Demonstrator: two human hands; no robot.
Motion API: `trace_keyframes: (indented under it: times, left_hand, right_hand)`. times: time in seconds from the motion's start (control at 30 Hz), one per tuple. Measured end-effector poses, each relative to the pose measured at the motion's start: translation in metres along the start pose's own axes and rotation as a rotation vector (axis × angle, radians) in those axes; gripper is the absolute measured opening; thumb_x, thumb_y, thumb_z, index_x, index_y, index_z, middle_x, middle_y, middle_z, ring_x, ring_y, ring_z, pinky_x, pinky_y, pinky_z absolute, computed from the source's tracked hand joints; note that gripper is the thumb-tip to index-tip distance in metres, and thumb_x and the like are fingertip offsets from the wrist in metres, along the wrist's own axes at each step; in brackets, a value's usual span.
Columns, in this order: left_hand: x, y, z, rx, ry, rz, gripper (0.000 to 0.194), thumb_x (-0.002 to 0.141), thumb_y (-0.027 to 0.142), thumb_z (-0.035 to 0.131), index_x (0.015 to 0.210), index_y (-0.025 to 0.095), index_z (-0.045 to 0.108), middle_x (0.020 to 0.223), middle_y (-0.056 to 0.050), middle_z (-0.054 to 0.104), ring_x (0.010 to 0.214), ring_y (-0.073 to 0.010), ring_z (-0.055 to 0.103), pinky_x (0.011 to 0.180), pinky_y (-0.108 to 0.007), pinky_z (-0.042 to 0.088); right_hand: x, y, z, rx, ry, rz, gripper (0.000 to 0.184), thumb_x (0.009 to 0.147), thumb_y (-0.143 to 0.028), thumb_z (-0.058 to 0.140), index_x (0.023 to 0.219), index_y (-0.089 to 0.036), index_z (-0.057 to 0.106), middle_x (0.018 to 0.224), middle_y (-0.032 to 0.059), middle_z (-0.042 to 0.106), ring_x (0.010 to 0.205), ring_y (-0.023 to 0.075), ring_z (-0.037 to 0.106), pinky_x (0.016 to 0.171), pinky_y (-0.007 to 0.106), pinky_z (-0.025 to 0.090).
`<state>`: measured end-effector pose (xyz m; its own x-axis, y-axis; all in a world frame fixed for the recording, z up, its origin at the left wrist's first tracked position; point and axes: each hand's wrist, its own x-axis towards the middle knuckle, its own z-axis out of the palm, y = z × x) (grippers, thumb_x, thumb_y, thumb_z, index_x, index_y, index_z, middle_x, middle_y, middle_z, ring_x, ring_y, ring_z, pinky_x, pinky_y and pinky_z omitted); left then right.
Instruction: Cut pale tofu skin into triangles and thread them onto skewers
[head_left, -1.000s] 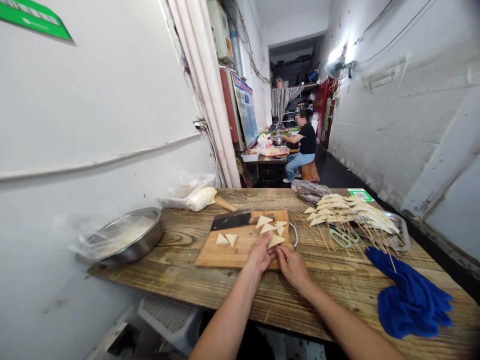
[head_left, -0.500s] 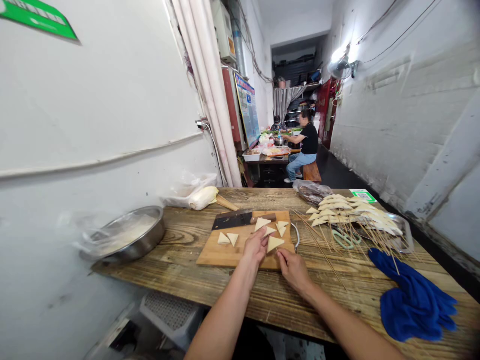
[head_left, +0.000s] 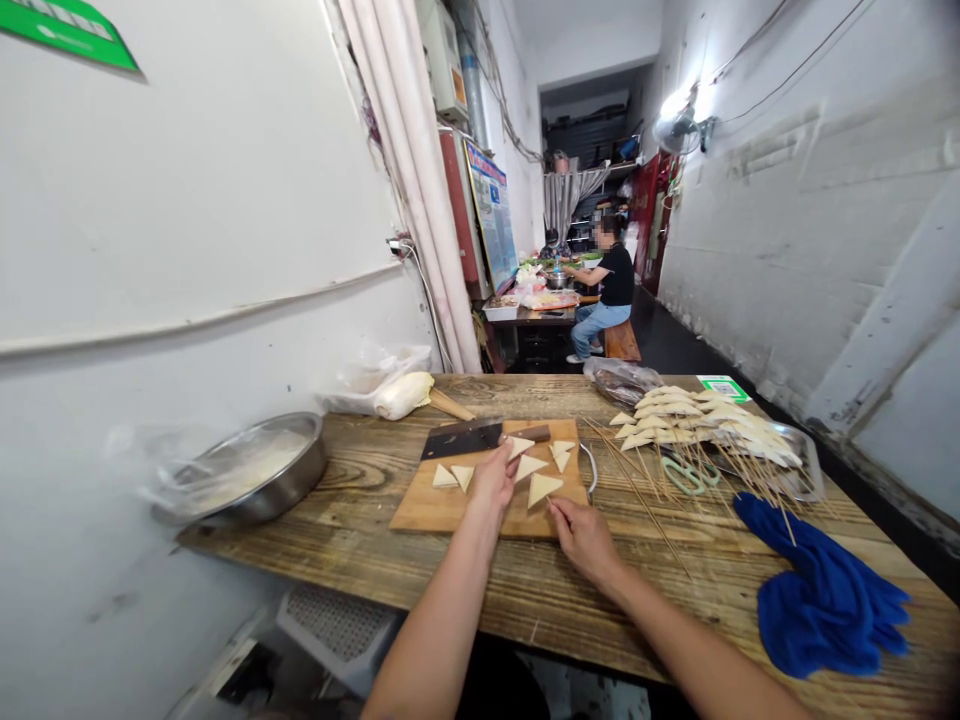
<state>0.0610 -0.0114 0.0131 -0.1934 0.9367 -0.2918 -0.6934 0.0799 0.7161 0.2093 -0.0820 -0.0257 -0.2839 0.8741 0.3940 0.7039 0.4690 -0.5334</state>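
In my right hand, closed in a pinch, is a thin wooden skewer with a pale tofu triangle on its tip. My left hand reaches over the wooden cutting board, fingers closed on the left end of another pale triangle. A loose triangle lies between the hands. More triangles rest on the board: a pair at the left and a small group at the right. Behind them lies a cleaver with a dark blade and wooden handle.
To the right are a pile of skewered triangles by a metal tray, green-handled scissors, loose skewers and a blue glove. A metal basin stands left. A person sits at a farther table.
My left hand has moved away from the skewered triangle, up and left to the triangle near the cleaver handle. My right hand still holds the skewer in nearly the same place.
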Motion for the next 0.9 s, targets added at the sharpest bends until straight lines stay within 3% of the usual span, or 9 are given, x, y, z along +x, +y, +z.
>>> trace_keyframes:
  times: [0.2,0.63,0.7,0.77,0.9]
  left_hand:
    - [0.002,0.003,0.004,0.012,-0.001,-0.076,0.006,0.081,0.008,0.054,0.082,0.008,0.060,0.071,-0.008,0.068,0.065,-0.0152,0.067,0.065,-0.025,0.056]
    - [0.001,-0.002,0.008,0.140,-0.052,-0.165,0.009,0.082,0.013,0.054,0.085,0.009,0.061,0.072,-0.008,0.068,0.058,-0.0145,0.064,0.055,-0.025,0.054]
    - [0.002,-0.004,0.005,0.153,-0.094,-0.091,0.010,0.082,0.015,0.054,0.087,0.010,0.061,0.078,-0.008,0.068,0.063,-0.0139,0.065,0.059,-0.025,0.054]
    - [0.002,-0.010,-0.002,0.189,-0.120,0.070,0.015,0.081,0.022,0.057,0.092,0.013,0.061,0.085,-0.006,0.068,0.071,-0.0136,0.065,0.065,-0.025,0.054]
    - [0.008,-0.028,-0.027,0.483,0.013,0.434,0.041,0.075,0.041,0.060,0.108,0.017,0.058,0.082,-0.005,0.068,0.069,-0.0145,0.064,0.066,-0.026,0.052]
  right_hand:
    - [-0.001,-0.001,0.000,0.001,0.004,-0.008,0.031,0.090,-0.023,0.033,0.080,-0.017,0.061,0.069,0.0041,0.065,0.062,0.0135,0.059,0.059,0.021,0.034]
    - [-0.002,-0.008,-0.001,-0.111,0.056,0.013,0.024,0.088,-0.018,0.035,0.079,-0.016,0.058,0.069,0.0036,0.064,0.060,0.0122,0.056,0.056,0.021,0.030]
    - [0.000,-0.008,-0.003,-0.127,0.072,0.035,0.024,0.088,-0.019,0.036,0.080,-0.017,0.059,0.071,0.0037,0.065,0.061,0.0125,0.057,0.056,0.021,0.030]
    - [0.002,-0.007,-0.006,-0.141,0.096,0.059,0.024,0.087,-0.020,0.037,0.078,-0.017,0.059,0.071,0.0034,0.066,0.062,0.0125,0.057,0.056,0.021,0.030]
    - [0.008,-0.002,-0.024,-0.177,0.178,0.156,0.027,0.090,-0.024,0.035,0.083,-0.018,0.061,0.071,0.0025,0.066,0.063,0.0119,0.059,0.056,0.020,0.032]
